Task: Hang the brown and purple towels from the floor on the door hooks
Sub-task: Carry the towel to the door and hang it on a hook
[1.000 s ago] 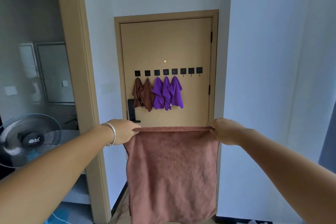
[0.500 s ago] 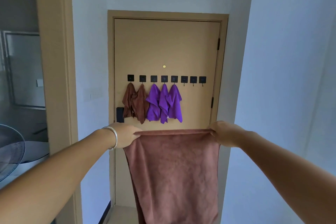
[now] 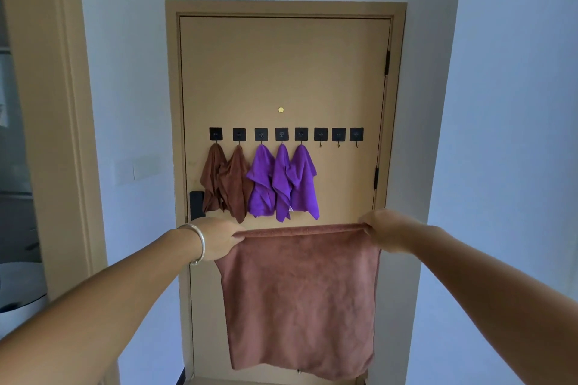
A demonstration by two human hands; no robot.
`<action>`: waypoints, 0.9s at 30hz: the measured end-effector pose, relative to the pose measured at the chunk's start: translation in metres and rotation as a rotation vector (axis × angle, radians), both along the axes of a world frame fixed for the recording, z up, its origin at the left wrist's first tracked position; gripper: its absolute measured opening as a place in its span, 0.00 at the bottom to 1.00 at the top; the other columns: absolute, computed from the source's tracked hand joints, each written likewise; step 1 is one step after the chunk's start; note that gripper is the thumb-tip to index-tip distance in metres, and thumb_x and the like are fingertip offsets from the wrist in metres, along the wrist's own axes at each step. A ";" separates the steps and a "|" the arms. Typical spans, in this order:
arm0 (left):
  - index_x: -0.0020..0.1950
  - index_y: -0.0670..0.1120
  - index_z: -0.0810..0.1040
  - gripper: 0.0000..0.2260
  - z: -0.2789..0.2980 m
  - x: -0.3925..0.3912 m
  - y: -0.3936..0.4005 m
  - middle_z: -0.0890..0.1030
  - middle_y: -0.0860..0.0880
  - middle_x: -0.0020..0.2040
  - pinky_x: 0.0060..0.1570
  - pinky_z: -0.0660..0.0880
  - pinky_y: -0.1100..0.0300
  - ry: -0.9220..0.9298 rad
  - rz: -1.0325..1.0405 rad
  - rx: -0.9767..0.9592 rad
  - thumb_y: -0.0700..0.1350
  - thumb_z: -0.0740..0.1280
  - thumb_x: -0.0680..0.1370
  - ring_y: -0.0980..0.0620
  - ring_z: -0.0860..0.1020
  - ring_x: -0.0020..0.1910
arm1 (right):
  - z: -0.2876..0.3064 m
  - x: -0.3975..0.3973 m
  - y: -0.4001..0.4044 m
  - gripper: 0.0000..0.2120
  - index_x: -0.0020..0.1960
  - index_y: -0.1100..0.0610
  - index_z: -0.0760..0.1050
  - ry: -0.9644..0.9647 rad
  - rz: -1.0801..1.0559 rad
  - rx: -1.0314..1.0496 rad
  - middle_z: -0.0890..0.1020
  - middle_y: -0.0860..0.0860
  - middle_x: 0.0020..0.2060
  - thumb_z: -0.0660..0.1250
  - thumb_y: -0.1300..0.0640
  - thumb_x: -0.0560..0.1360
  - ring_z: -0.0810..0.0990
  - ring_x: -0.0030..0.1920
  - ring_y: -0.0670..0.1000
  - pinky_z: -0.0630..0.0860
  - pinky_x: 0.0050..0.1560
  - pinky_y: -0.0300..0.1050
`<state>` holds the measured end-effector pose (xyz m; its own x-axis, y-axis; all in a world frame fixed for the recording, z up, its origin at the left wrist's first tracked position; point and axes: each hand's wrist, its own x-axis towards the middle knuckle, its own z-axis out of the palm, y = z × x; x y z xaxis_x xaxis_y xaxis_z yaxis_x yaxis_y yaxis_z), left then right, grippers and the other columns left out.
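Observation:
I hold a brown towel (image 3: 300,297) spread flat in front of me, hanging down from its top edge. My left hand (image 3: 215,236) grips the top left corner and my right hand (image 3: 386,230) grips the top right corner. Behind it the tan door (image 3: 281,72) carries a row of black square hooks (image 3: 281,134). Two brown towels (image 3: 225,181) hang on the two leftmost hooks. Three purple towels (image 3: 281,183) hang on the following three. The three rightmost hooks (image 3: 338,136) are bare.
A black door handle (image 3: 196,205) sits at the door's left edge, partly behind a hung brown towel. White walls close in on both sides. A tan door frame (image 3: 47,103) stands at the left, with a white rounded object (image 3: 22,291) low beside it.
I have moved closer to the door, which now fills more of the view. The fan at the left has dropped out of sight. Both hands keep their grip on the spread towel.

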<state>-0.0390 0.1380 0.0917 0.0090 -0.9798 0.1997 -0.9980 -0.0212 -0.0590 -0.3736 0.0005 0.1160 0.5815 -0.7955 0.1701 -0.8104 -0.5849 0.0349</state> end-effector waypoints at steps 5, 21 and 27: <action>0.62 0.55 0.76 0.16 0.011 0.010 -0.062 0.80 0.53 0.56 0.56 0.72 0.56 0.057 0.018 0.040 0.53 0.52 0.83 0.51 0.76 0.53 | 0.004 0.015 -0.072 0.15 0.48 0.52 0.78 -0.034 0.020 -0.007 0.80 0.50 0.43 0.52 0.58 0.81 0.79 0.45 0.51 0.78 0.50 0.50; 0.58 0.55 0.77 0.13 0.037 0.021 -0.283 0.80 0.55 0.53 0.57 0.74 0.52 0.045 0.054 -0.041 0.51 0.53 0.83 0.52 0.77 0.53 | 0.030 0.033 -0.288 0.16 0.50 0.50 0.78 -0.167 0.045 -0.057 0.80 0.49 0.44 0.53 0.63 0.80 0.79 0.45 0.51 0.79 0.49 0.48; 0.57 0.54 0.76 0.12 0.031 0.043 -0.358 0.80 0.54 0.56 0.58 0.72 0.53 0.064 0.016 -0.090 0.52 0.54 0.83 0.50 0.77 0.55 | 0.017 0.051 -0.357 0.18 0.48 0.49 0.79 -0.205 0.007 -0.077 0.80 0.48 0.42 0.53 0.63 0.79 0.79 0.43 0.50 0.80 0.48 0.49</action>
